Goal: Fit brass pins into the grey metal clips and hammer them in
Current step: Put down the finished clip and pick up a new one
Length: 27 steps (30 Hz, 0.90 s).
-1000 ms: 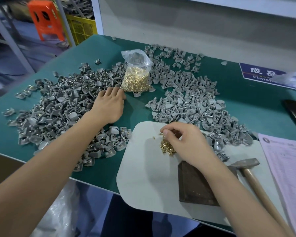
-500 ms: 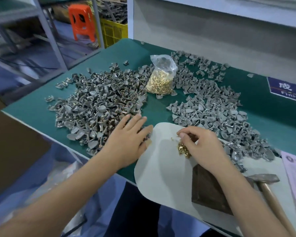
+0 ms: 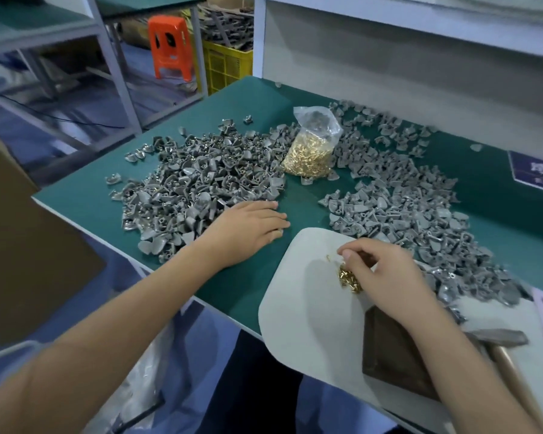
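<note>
the right hand (image 3: 386, 274) is curled over the small pile of pins (image 3: 349, 278) on the white mat (image 3: 301, 308), thumb and forefinger pinched together just above the pile; whether a pin is actually between them i cannot tell. the left hand (image 3: 248, 230) lies flat and open on the surface (image 3: 257, 98), holding nothing, its outer edge against the left heap of clips (image 3: 195, 189).

risks, as i judge them: a pin this small can slip from the pinch and roll off the mat, or two can come up together and jam the fit. the left grip has no clip yet, so a hurried grab from the heap could sweep clips off the near edge (it sits close behind the wrist). the hammer (image 3: 499, 338) and block (image 3: 392, 349) lie just under the right forearm, where a backward pull of the arm could knock them.
</note>
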Tool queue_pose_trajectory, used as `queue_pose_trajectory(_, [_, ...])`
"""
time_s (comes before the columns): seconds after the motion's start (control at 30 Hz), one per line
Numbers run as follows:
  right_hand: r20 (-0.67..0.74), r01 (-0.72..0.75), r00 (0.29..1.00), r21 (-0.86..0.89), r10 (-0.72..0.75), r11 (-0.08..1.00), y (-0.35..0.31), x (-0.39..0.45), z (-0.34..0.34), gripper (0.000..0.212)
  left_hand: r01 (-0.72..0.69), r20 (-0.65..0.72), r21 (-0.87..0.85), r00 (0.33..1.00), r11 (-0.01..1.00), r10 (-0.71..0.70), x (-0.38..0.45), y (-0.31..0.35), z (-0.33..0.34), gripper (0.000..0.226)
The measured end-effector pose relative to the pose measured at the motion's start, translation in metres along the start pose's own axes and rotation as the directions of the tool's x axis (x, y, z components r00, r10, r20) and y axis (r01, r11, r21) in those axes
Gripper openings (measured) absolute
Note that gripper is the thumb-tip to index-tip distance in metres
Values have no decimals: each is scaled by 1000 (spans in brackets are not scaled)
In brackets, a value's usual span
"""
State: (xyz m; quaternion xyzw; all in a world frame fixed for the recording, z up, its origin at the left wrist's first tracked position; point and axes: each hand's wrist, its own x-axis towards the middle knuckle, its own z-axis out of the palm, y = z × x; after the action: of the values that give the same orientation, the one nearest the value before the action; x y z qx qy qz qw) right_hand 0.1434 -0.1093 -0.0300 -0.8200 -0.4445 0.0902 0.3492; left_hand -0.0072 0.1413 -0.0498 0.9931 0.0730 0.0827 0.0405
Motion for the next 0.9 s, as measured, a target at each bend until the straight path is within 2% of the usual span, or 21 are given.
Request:
queue_pose_trajectory(0.27, [6, -33, 999, 6, 33, 999, -1, 1, 0, 15, -21, -48, 9, 999, 1000, 21, 18, -29, -3, 40])
queue_pose_trajectory(0.5, [22, -37, 999, -14, 38, 999, 0, 1, 1, 17, -119, -73, 59, 990, 991, 123, 14, -15, -7, 43])
queue_pose_trajectory(0.6, [21, -38, 999, -11, 38, 999, -2, 1, 1, 18, -100, -151, 16, 983, 995, 101, 2, -1, -13, 38])
queue_pose_trajectory(0.7, [24, -38, 999, -16, 38, 999, -4, 0, 0, 22, -15, -322, -130, 946, 991, -28, -23, 11, -23, 28])
queue_pose_trajectory(0.77, [26, -34, 999, -21, 35, 999, -5, -1, -2, 25, 77, -414, -196, 897, 978, -154, -52, 16, -24, 28])
queue_pose_trajectory(0.83, [35, -30, 999, -52, 32, 998, -9, -3, -3, 25, 240, -504, -256, 793, 936, -341, -89, 20, -20, 34])
queue_pose_trajectory(0.9, [34, -22, 999, -144, 27, 989, -14, -4, -4, 20, 447, -488, -336, 670, 829, -559, -122, 23, -14, 56])
